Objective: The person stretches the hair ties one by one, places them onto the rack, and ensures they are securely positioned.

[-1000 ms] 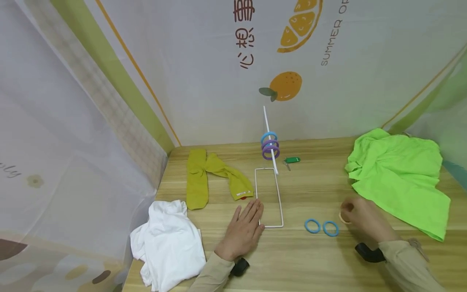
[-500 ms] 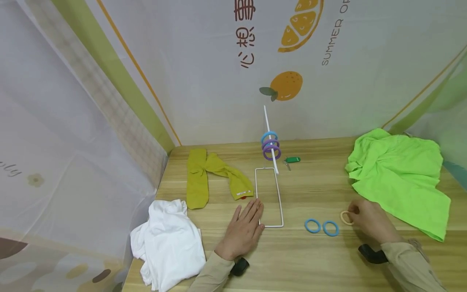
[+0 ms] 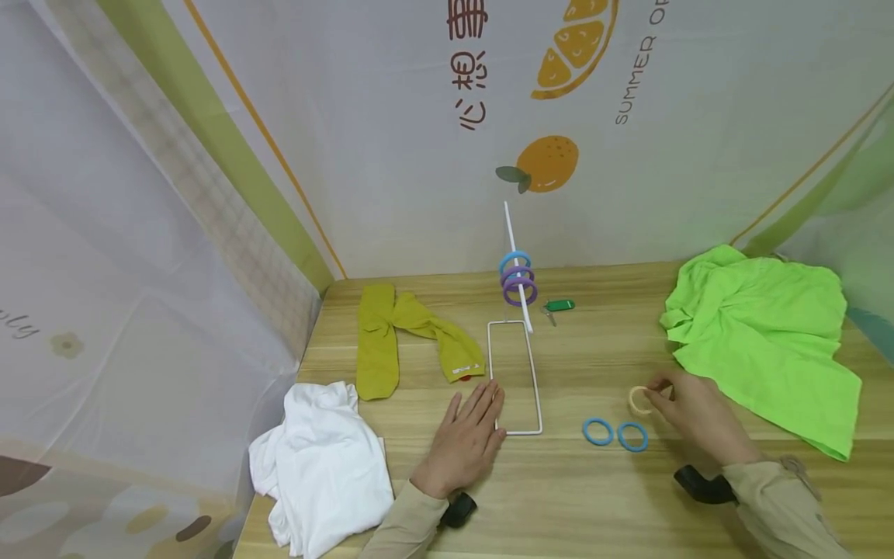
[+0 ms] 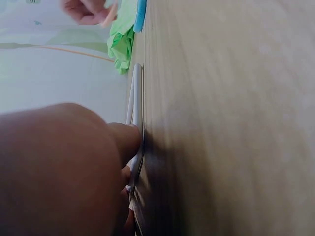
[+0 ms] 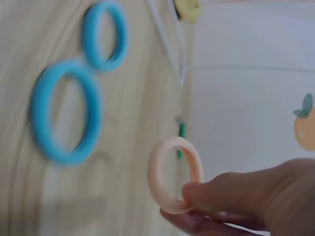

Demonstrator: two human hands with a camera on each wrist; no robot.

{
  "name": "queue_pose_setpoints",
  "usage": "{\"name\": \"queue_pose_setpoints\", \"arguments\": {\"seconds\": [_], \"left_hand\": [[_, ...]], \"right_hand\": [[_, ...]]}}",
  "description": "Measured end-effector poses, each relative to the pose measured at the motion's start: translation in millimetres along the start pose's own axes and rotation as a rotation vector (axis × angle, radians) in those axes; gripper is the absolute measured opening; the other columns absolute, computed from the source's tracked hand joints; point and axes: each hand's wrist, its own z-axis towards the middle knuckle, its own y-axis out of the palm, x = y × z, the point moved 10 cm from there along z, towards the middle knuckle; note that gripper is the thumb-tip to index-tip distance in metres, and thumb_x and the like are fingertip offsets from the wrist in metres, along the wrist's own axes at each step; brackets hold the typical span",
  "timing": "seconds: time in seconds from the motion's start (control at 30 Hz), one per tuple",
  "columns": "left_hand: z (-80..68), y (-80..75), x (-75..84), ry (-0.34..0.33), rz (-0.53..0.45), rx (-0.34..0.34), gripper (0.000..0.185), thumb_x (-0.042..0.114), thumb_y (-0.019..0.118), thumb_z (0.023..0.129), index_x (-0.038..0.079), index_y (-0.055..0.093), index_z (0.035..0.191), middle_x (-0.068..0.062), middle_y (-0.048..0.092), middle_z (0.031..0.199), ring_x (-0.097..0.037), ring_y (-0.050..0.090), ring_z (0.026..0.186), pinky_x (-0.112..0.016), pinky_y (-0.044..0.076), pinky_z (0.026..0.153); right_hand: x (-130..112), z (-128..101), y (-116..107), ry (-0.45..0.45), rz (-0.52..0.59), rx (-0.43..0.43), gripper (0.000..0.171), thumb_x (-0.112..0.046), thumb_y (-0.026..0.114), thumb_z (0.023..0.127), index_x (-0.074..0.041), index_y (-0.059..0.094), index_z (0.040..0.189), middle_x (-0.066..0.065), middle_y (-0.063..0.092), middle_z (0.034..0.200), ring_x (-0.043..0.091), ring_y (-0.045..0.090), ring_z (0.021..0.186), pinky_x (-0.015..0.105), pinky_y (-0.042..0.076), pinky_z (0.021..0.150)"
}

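Observation:
My right hand [image 3: 680, 411] pinches a pale peach ring [image 3: 638, 399] [image 5: 175, 174] and holds it just above the wooden table [image 3: 594, 497]. Two blue rings [image 3: 615, 434] [image 5: 66, 113] lie side by side on the table just left of that hand. My left hand [image 3: 466, 439] lies flat with straight fingers on the near left corner of a white wire stand base [image 3: 515, 378] [image 4: 136, 103]. From the stand's far end a slanted white rod [image 3: 517, 264] rises with one blue and two purple rings [image 3: 518, 279] threaded on it.
A bright green cloth [image 3: 761, 334] lies at the right. Mustard-yellow socks [image 3: 401, 338] lie left of the stand and a crumpled white cloth [image 3: 324, 466] sits at the near left corner. A green key tag [image 3: 559, 307] lies behind the stand. Printed fabric walls enclose the table.
My right hand has lifted the peach ring off the table and carried it left, toward the blue rings. The left hand stays on the stand base.

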Motion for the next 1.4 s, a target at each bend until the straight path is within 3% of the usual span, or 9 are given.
{"name": "queue_pose_setpoints", "arguments": {"seconds": [0.17, 0.37, 0.47, 0.7, 0.8, 0.9, 1.07, 1.4], "left_hand": [[0.5, 1.7, -0.4, -0.001, -0.002, -0.009, 0.056, 0.032, 0.033, 0.113, 0.007, 0.028, 0.163, -0.007, 0.023, 0.171, -0.022, 0.022, 0.159, -0.051, 0.022, 0.125], [-0.1, -0.3, 0.6, 0.003, -0.009, -0.002, 0.056, 0.032, 0.034, 0.112, 0.007, 0.029, 0.162, -0.007, 0.024, 0.171, -0.023, 0.023, 0.158, -0.051, 0.023, 0.125], [-0.6, -1.2, 1.3, 0.013, -0.014, 0.017, 0.056, 0.032, 0.035, 0.112, 0.006, 0.03, 0.162, -0.008, 0.026, 0.17, -0.025, 0.024, 0.158, -0.052, 0.024, 0.124], [-0.9, 0.1, 0.2, 0.017, -0.003, 0.047, 0.056, 0.033, 0.034, 0.112, 0.008, 0.031, 0.162, -0.007, 0.027, 0.17, -0.023, 0.024, 0.158, -0.052, 0.024, 0.124], [-1.8, -1.0, 0.8, 0.026, -0.003, 0.076, 0.055, 0.033, 0.035, 0.112, 0.007, 0.033, 0.161, -0.008, 0.029, 0.169, -0.025, 0.026, 0.157, -0.053, 0.025, 0.123], [-1.4, -2.8, 1.3, 0.02, -0.005, 0.06, 0.056, 0.032, 0.038, 0.112, 0.006, 0.034, 0.161, -0.009, 0.03, 0.169, -0.025, 0.027, 0.157, -0.053, 0.026, 0.123], [-0.8, -2.9, 1.2, 0.008, 0.02, 0.035, 0.056, 0.032, 0.038, 0.112, 0.007, 0.033, 0.161, -0.007, 0.029, 0.169, -0.024, 0.027, 0.157, -0.051, 0.026, 0.124], [0.2, 0.9, -0.7, -0.005, 0.012, 0.0, 0.057, 0.035, 0.036, 0.112, 0.009, 0.029, 0.163, -0.006, 0.025, 0.171, -0.022, 0.023, 0.158, -0.051, 0.023, 0.125]], "right_hand": [[-36.8, 3.3, -16.2, -0.109, 0.041, 0.122, 0.003, -0.005, 0.075, 0.092, -0.005, 0.072, 0.092, -0.005, 0.062, 0.069, -0.002, 0.043, 0.055, 0.023, 0.037, 0.047], [-87.6, 6.2, -41.1, -0.241, 0.114, 0.249, 0.015, -0.003, 0.079, 0.088, -0.015, 0.07, 0.086, -0.013, 0.052, 0.06, -0.003, 0.039, 0.049, 0.02, 0.034, 0.045], [-110.1, 6.5, -54.5, -0.309, 0.175, 0.303, 0.02, 0.002, 0.08, 0.085, -0.016, 0.071, 0.088, -0.012, 0.06, 0.064, -0.004, 0.044, 0.049, 0.016, 0.037, 0.046], [-163.1, 1.0, -84.3, -0.535, 0.435, 0.39, 0.028, 0.015, 0.079, 0.078, -0.008, 0.075, 0.093, 0.007, 0.077, 0.084, -0.005, 0.058, 0.056, 0.012, 0.045, 0.051], [-181.6, -2.0, -95.8, -0.614, 0.526, 0.428, 0.022, 0.014, 0.078, 0.08, -0.003, 0.075, 0.093, 0.007, 0.077, 0.088, -0.004, 0.062, 0.062, 0.011, 0.047, 0.053], [-197.8, -3.8, -104.2, -0.693, 0.641, 0.442, 0.01, 0.01, 0.076, 0.086, 0.004, 0.074, 0.094, 0.008, 0.078, 0.095, 0.0, 0.07, 0.073, 0.012, 0.052, 0.058], [-215.5, 0.6, -108.6, -0.733, 0.778, 0.439, 0.005, 0.011, 0.071, 0.09, 0.012, 0.07, 0.095, 0.007, 0.077, 0.102, 0.005, 0.072, 0.078, 0.013, 0.054, 0.062], [-225.0, 3.9, -110.3, -0.729, 0.816, 0.474, 0.005, 0.012, 0.07, 0.089, 0.014, 0.069, 0.093, 0.004, 0.076, 0.099, 0.003, 0.069, 0.073, 0.012, 0.052, 0.059]]}}
